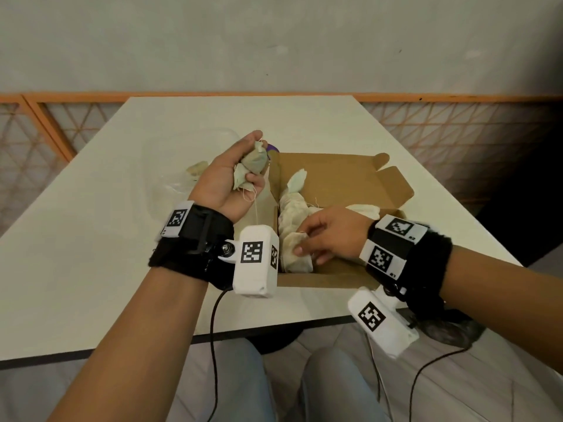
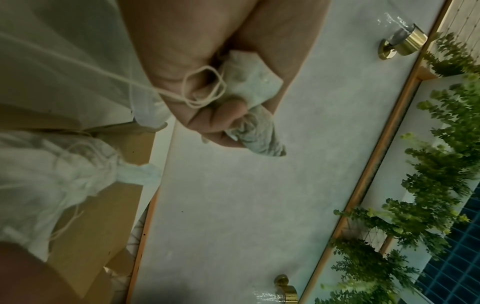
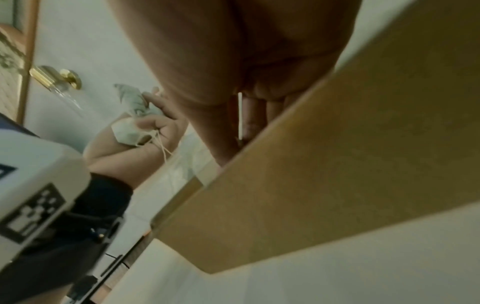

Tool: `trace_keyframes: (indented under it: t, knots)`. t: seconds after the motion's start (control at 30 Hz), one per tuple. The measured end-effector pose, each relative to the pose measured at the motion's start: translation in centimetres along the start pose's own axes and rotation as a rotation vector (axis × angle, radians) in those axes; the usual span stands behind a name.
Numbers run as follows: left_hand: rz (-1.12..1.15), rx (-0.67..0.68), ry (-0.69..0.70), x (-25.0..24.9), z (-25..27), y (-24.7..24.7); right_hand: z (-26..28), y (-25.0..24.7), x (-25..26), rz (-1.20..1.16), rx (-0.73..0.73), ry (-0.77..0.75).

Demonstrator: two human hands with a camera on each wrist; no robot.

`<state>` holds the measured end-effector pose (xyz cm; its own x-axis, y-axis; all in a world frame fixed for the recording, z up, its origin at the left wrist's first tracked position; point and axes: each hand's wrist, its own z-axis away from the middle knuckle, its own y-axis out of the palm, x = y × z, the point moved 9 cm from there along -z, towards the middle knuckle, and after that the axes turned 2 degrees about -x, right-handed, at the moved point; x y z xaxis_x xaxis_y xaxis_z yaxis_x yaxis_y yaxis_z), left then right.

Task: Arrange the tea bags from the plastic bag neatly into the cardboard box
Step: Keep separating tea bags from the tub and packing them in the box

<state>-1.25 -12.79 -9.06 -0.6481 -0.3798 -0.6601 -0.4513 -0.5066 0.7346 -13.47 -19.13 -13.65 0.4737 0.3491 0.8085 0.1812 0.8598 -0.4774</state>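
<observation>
My left hand [image 1: 243, 178] is raised just left of the open cardboard box [image 1: 341, 175], palm up, and grips a bunch of pale tea bags [image 1: 253, 166] with strings dangling; the left wrist view shows the fingers curled round these tea bags [image 2: 249, 86]. Inside the box my right hand [image 1: 303, 242] pinches a tea bag [image 1: 292, 240] lying at the near end of a row of several tea bags [image 1: 292, 208]. In the right wrist view the box wall [image 3: 337, 164] hides the fingertips. The clear plastic bag [image 1: 179, 181] lies left of the box and holds a few tea bags.
The box sits on a white table [image 1: 106, 239] whose near edge [image 1: 274, 330] is close to my knees. A purple item [image 1: 273, 147] peeks out behind my left hand. An orange lattice railing [image 1: 457, 132] runs behind the table. Cables hang from both wrist cameras.
</observation>
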Motion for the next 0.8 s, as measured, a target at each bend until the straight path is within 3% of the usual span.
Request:
trace_keyframes:
  t: [0.1, 0.33, 0.53, 0.63, 0.8]
  knots:
    - [0.004, 0.012, -0.002, 0.1, 0.0, 0.1, 0.1, -0.4, 0.6, 0.121, -0.024, -0.007]
    - [0.012, 0.039, -0.004, 0.0, -0.2, 0.1, 0.8, 0.4, 0.8, -0.026, 0.119, 0.084]
    - [0.007, 0.048, 0.002, 0.1, -0.3, 0.3, 0.5, -0.3, 0.6, -0.02, -0.055, 0.096]
    - [0.014, 0.052, 0.001, 0.1, -0.3, 0.1, 1.6, -1.8, 1.9, 0.131, -0.168, -0.046]
    - [0.03, 0.062, -0.009, 0.2, -0.6, 0.1, 2.2, 0.8, 1.7, 0.426, -0.001, -0.096]
